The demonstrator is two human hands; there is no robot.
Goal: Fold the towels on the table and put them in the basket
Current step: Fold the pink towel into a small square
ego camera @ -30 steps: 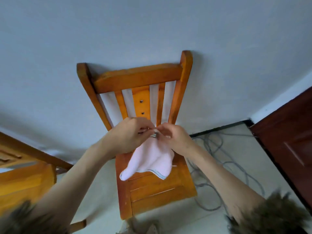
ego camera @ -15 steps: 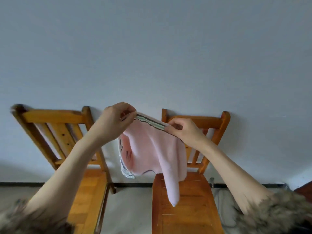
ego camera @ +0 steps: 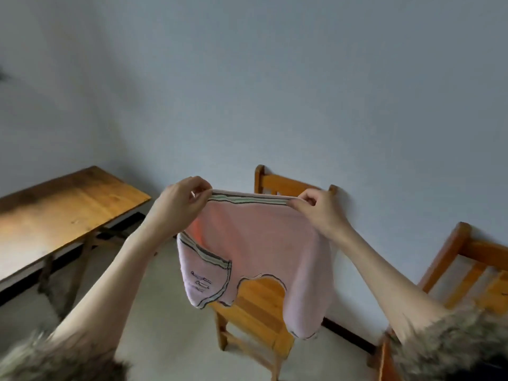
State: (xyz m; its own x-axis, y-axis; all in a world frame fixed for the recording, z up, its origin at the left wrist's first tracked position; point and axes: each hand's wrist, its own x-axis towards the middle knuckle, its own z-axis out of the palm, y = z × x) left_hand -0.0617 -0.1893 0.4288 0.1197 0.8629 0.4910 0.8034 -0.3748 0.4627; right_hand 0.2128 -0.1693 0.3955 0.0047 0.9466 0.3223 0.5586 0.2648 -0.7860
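Towel status: one pink terry towel (ego camera: 255,243) with a grey-and-green striped hem is held up in the air, well clear of the long wooden desk (ego camera: 63,210) at the left. Left hand (ego camera: 180,207) pinches the left end of the striped top hem between thumb and curled fingers; right hand (ego camera: 316,213) pinches the right end the same way. Hem is pulled nearly taut and level between them.

Cloth below the hem hangs unevenly. Lower left corner is turned up on itself, showing striped border and some small embroidery; lower right corner droops lower in a long lobe. An orange slatted wooden chair (ego camera: 255,303) stands directly behind the towel against the pale wall; a second wooden chair (ego camera: 467,268) sits at the right edge of view. No basket in view.

Judgement: step in hand is opening the towel out flat before the first fold; the task looks to be at an early stage for this piece.

Notes for doing it well:
- Keep both pinches right at the hem corners, tension even, so the top edge stays straight.
- A short shake should drop the turned-up left corner; otherwise it will be trapped in the fold.
- Carry towel toward the desk's near long edge and lay it down bottom first, to avoid bunching.
- Check the lower corners match before folding.
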